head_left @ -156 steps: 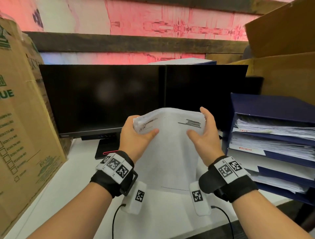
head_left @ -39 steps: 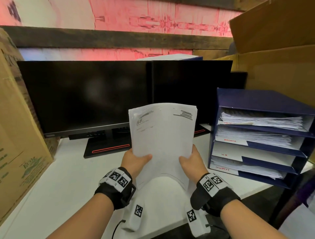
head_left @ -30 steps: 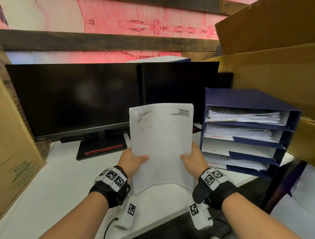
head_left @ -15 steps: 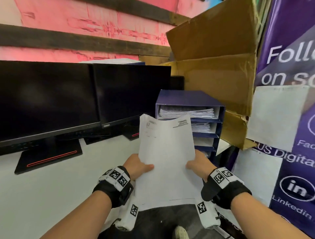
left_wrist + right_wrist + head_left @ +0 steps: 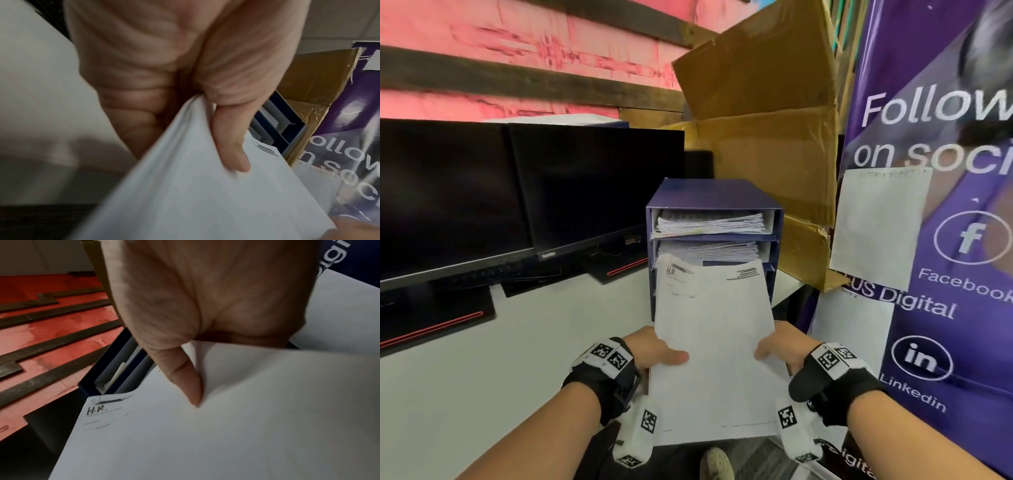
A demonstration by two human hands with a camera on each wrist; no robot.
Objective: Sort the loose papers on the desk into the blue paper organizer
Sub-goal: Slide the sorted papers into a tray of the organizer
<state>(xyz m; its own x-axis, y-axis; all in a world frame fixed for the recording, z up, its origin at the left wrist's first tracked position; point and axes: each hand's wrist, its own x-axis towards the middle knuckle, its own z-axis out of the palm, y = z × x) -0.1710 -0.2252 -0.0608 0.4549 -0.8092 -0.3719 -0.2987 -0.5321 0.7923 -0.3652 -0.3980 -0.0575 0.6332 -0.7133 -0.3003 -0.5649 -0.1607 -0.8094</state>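
Both hands carry a sheaf of papers (image 5: 714,342) by its long edges, the left hand (image 5: 654,353) and right hand (image 5: 779,349) each pinching it with the thumb on top and the other fingers curled underneath, which keeps the stack flat and square for sliding in edge-first. The top sheet is marked "H.R." (handwritten, top left corner), and its leading edge sits right in front of the blue paper organizer (image 5: 714,195), which stands at the right end of the white desk (image 5: 482,377), level with the slot under the two upper trays already full of paper; I judge that slot to be the target. Compared with half a second ago, the organizer is closer and more central, and the sheaf now overlaps its lower slots. A monitor (image 5: 592,185) stands left of the organizer, a cardboard box (image 5: 767,144) behind it.
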